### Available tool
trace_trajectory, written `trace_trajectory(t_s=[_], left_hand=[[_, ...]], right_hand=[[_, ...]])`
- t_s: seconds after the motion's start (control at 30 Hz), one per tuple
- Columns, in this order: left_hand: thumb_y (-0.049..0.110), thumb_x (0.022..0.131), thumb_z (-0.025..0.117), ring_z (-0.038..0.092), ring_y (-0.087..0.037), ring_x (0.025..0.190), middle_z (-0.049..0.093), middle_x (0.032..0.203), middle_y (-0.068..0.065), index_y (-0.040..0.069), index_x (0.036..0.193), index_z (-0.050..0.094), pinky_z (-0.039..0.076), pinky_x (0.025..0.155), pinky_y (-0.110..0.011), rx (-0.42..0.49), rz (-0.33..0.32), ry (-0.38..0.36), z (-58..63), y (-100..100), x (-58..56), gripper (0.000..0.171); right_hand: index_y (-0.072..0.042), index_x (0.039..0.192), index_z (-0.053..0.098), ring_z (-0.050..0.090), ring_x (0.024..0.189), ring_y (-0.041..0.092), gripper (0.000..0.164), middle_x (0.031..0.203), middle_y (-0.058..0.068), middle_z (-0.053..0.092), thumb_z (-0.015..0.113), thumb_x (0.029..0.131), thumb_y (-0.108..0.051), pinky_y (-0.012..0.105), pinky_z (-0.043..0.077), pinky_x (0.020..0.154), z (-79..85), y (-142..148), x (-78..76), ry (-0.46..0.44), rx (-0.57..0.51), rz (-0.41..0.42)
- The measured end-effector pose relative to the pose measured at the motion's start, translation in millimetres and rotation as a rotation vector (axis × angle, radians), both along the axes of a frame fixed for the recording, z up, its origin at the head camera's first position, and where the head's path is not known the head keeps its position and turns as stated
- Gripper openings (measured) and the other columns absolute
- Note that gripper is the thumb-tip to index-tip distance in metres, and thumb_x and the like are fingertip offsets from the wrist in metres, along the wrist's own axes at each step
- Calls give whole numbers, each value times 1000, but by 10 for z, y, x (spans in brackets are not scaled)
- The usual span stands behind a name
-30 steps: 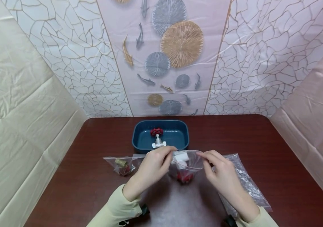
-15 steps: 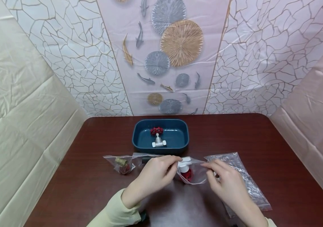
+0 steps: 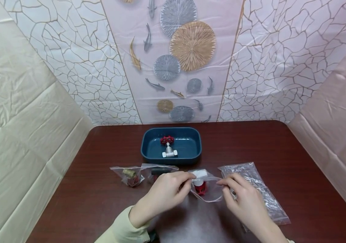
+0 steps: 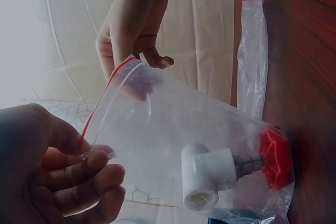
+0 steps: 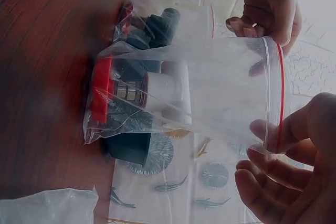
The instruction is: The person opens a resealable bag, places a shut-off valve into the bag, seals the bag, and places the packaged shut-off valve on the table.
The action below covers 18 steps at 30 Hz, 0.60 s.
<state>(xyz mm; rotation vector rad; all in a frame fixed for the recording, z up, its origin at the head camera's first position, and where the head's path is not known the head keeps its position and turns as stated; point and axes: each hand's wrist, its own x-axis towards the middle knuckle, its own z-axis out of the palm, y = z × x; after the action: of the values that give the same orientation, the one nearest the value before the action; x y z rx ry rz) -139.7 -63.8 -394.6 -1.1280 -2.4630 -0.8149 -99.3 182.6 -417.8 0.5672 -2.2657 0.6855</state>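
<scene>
Head view: both hands are at work over the middle of the table point(image 3: 78, 206), a clear bag point(image 3: 214, 190) stretched between them. Left hand point(image 3: 168, 189) pinches one upper corner, thumb against forefinger by the red seal point(image 5: 280, 93); in the left wrist view we see its other fingers loosely curled. Right hand point(image 3: 244, 195) pinches the opposite upper corner, thumb and forefinger together, its remaining fingers bent.

Inside the bag we note a white valve point(image 4: 210, 174), its red wheel point(image 4: 275, 158) lowest, close to the tabletop; whether the bag's bottom rests there we cannot tell.

Blue tray point(image 3: 188, 145) stands near the middle of the table's far edge, a silver valve point(image 3: 169, 153) in it. Towards the left edge we count two more bags: a small bag point(image 3: 120, 172) with a brass fitting point(image 3: 129, 173), and beside it a second bag point(image 3: 173, 167) with a dark fitting point(image 3: 159, 171), partly hidden by the left hand. Towards the right edge lies a flat, wrinkled bag point(image 3: 262, 194), partly under the right arm.
</scene>
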Motion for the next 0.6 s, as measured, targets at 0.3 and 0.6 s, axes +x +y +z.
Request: trace_trajectory(t_s=[0.3,0.6], left_hand=[[42,95,69,53,0,69,61,92,8,13,118,70,43,62,-14,-2,-65,47,-56,-81,-12,37],[34,90,77,62,-4,88,62,114,4,15,129,67,50,74,-17,-5,-145,195,-125,-160,-48,44]], right_hand=[[-16,104,75,56,69,1,32,97,-9,66,69,77,1,18,45,58,-27,-1,0,-21,-20,20],[-16,101,75,57,67,0,32,91,-10,66,69,78,5,16,45,56,-29,13,-2,-42,-44,23]])
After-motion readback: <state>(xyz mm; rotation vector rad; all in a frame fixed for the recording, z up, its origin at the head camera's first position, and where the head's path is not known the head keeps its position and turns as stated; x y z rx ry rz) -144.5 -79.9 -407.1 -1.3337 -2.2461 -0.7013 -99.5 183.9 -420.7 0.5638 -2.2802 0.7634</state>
